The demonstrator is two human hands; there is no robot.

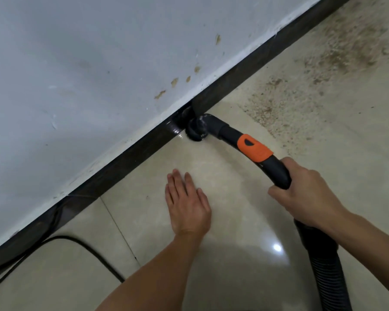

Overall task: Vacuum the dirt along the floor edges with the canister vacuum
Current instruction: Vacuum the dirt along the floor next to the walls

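Note:
My right hand (307, 194) grips the curved black vacuum handle (276, 169), which carries an orange collar (255, 149). The round black brush nozzle (197, 131) at its tip sits on the beige floor tile against the dark baseboard (130, 153). A ribbed black hose (323, 268) runs from the handle down to the lower right edge. Brown gritty dirt (285, 102) is spread over the floor to the right of the nozzle, along the baseboard. My left hand (186, 204) lies flat with straight fingers on the tile, left of the handle, holding nothing.
A grey-white wall (99, 63) with small brown stains fills the upper left. A black power cable (81, 245) loops across the tiles at lower left near the baseboard. More dirt (355, 41) covers the floor at the upper right.

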